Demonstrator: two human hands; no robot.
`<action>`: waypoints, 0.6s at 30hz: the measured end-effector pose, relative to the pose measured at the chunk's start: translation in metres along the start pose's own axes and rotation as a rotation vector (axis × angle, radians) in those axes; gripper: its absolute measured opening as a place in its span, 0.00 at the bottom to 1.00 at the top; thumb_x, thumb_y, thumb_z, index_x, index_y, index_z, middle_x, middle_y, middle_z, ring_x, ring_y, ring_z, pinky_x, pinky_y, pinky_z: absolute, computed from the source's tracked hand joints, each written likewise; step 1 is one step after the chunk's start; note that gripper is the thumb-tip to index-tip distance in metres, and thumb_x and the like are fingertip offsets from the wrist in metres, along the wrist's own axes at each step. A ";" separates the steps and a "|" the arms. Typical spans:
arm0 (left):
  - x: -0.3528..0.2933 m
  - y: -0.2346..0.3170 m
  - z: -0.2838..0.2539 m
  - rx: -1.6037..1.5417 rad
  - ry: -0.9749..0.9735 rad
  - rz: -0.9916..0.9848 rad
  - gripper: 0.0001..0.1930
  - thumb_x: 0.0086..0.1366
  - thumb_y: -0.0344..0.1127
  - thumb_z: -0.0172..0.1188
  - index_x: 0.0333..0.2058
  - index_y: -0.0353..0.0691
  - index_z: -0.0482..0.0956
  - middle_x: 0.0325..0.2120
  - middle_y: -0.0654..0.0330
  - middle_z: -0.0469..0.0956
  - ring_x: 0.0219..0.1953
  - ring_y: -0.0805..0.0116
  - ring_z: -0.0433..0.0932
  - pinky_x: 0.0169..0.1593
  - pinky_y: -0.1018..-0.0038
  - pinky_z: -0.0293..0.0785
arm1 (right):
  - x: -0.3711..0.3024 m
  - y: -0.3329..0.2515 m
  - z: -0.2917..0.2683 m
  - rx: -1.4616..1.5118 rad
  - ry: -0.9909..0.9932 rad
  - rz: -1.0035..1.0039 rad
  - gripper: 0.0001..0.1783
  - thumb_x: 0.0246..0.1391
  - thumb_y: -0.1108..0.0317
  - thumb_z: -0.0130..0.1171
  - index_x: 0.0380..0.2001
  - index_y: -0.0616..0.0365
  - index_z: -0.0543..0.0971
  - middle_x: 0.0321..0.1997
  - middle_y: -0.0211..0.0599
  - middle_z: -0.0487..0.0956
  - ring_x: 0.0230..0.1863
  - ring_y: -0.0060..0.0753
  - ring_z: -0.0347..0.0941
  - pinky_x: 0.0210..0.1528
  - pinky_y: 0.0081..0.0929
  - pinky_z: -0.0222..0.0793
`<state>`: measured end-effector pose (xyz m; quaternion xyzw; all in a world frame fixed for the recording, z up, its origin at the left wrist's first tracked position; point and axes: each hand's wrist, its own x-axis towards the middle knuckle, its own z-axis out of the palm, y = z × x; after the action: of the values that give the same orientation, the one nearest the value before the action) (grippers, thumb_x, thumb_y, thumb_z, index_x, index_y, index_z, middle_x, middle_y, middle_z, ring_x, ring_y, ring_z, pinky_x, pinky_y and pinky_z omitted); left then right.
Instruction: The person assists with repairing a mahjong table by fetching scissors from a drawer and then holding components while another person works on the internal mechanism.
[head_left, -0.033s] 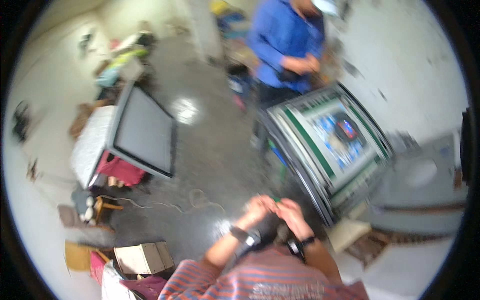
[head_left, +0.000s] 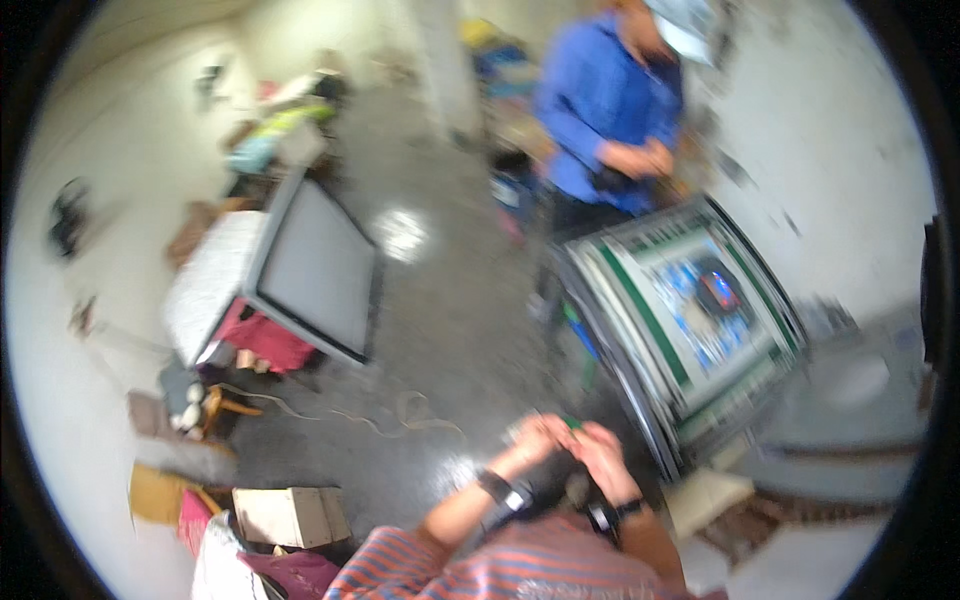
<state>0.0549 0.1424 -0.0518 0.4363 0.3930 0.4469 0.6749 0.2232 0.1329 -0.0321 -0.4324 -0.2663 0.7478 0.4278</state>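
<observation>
One left hand (head_left: 537, 437), one right hand (head_left: 600, 456) — together, fingers pinching a small green object (head_left: 571, 424) — blurred, above grey floor (head_left: 440, 320)

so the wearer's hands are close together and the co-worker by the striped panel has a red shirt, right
Not quite: the head view shows the co-worker by the striped panel in a blue shirt, not red. The wearer's hands are close together, as you say.

Left hand (head_left: 538, 437) and right hand (head_left: 601, 456) hold a small green item (head_left: 572, 424).
</observation>
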 end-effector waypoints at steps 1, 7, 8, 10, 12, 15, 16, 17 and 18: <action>0.012 -0.003 -0.014 0.092 -0.016 0.042 0.12 0.58 0.17 0.44 0.28 0.34 0.78 0.26 0.62 0.80 0.30 0.72 0.77 0.33 0.76 0.72 | 0.017 -0.002 0.002 0.009 -0.060 -0.028 0.02 0.54 0.74 0.57 0.32 0.59 0.75 0.26 0.30 0.76 0.25 0.20 0.71 0.24 0.19 0.63; 0.013 0.024 -0.066 0.401 0.207 -0.038 0.08 0.58 0.29 0.56 0.36 0.35 0.79 0.30 0.59 0.80 0.32 0.71 0.78 0.37 0.72 0.75 | 0.002 0.011 -0.055 0.216 0.129 0.051 0.03 0.53 0.77 0.56 0.29 0.58 0.73 0.28 0.40 0.78 0.28 0.31 0.74 0.29 0.26 0.71; 0.003 0.065 -0.101 0.630 0.318 0.120 0.10 0.58 0.30 0.56 0.38 0.35 0.79 0.32 0.54 0.80 0.35 0.63 0.78 0.39 0.69 0.75 | -0.002 -0.011 -0.054 0.190 0.081 0.001 0.03 0.54 0.77 0.56 0.28 0.58 0.73 0.28 0.39 0.78 0.28 0.30 0.74 0.30 0.27 0.70; 0.008 0.148 -0.147 1.156 0.592 0.385 0.14 0.58 0.33 0.56 0.42 0.36 0.78 0.37 0.46 0.79 0.42 0.49 0.79 0.44 0.64 0.75 | -0.010 -0.021 -0.065 0.206 0.059 -0.033 0.03 0.54 0.77 0.55 0.28 0.58 0.73 0.29 0.39 0.78 0.28 0.30 0.74 0.30 0.27 0.70; 0.007 0.226 -0.193 1.346 0.794 0.441 0.20 0.57 0.33 0.56 0.49 0.39 0.72 0.35 0.46 0.80 0.39 0.49 0.79 0.42 0.62 0.76 | -0.007 -0.050 -0.083 0.124 0.056 -0.049 0.05 0.54 0.76 0.54 0.26 0.56 0.71 0.28 0.37 0.76 0.28 0.29 0.71 0.30 0.26 0.68; 0.028 0.360 -0.234 1.529 1.008 0.419 0.35 0.56 0.35 0.58 0.62 0.44 0.54 0.29 0.53 0.80 0.33 0.50 0.79 0.38 0.58 0.75 | -0.012 -0.058 -0.108 0.206 0.057 -0.060 0.04 0.55 0.77 0.53 0.27 0.57 0.71 0.28 0.38 0.77 0.27 0.29 0.72 0.30 0.26 0.68; 0.049 0.388 -0.227 1.545 0.998 0.374 0.37 0.55 0.35 0.58 0.63 0.43 0.53 0.29 0.53 0.80 0.34 0.50 0.79 0.39 0.59 0.74 | -0.007 -0.064 -0.112 0.210 0.078 -0.024 0.04 0.55 0.76 0.53 0.27 0.56 0.71 0.28 0.39 0.77 0.26 0.30 0.72 0.29 0.26 0.68; 0.064 0.412 -0.219 1.568 0.962 0.317 0.38 0.55 0.35 0.58 0.63 0.42 0.51 0.30 0.53 0.81 0.34 0.50 0.79 0.40 0.60 0.74 | -0.014 -0.060 -0.113 0.216 0.096 -0.032 0.04 0.55 0.76 0.53 0.27 0.56 0.71 0.28 0.39 0.77 0.26 0.30 0.72 0.29 0.26 0.68; 0.082 0.434 -0.218 1.519 0.964 0.281 0.39 0.55 0.36 0.59 0.63 0.40 0.50 0.31 0.51 0.80 0.36 0.50 0.79 0.42 0.61 0.74 | -0.008 -0.060 -0.113 0.213 0.071 -0.037 0.04 0.55 0.76 0.53 0.28 0.56 0.71 0.28 0.39 0.77 0.26 0.30 0.73 0.29 0.26 0.68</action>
<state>-0.2351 0.3676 0.2769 0.5734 0.7645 0.2798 -0.0922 0.3487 0.1591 -0.0375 -0.4057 -0.1778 0.7479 0.4943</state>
